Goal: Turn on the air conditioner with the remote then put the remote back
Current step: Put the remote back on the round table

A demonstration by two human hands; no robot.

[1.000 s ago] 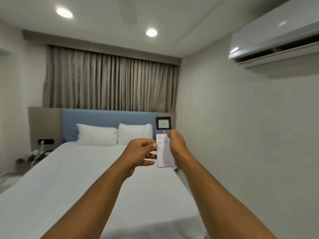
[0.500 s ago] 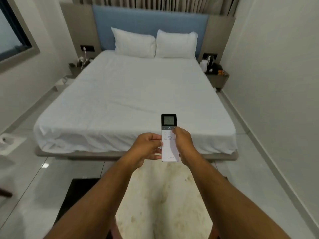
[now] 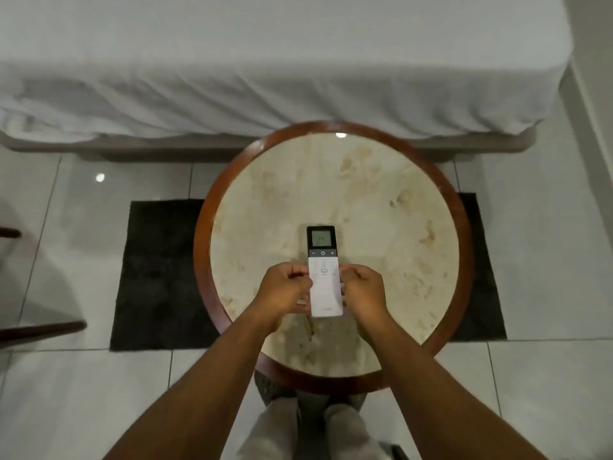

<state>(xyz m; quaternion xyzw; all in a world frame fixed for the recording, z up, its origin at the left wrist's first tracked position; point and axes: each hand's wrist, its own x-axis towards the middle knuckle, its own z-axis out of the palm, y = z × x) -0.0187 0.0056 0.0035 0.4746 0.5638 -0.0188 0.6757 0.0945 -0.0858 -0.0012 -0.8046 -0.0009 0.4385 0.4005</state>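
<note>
The white remote [image 3: 324, 277], with a dark top and a lit screen, is over the middle of the round table [image 3: 381, 200], screen end pointing toward the bed. My left hand [image 3: 284, 292] grips its left edge and my right hand [image 3: 363, 290] grips its right edge. Whether the remote touches the tabletop I cannot tell. The air conditioner is out of view.
The round table has a cream marble-look top and a reddish wood rim [image 3: 201, 227]. Under it lies a dark mat [image 3: 156, 273] on white tiles. The bed [image 3: 265, 61] with a white sheet runs across the top. A dark chair leg [image 3: 43, 328] shows at the left.
My view has swung down from the air conditioner and bed to the round table. Both hands have carried the remote down with it, over the tabletop.
</note>
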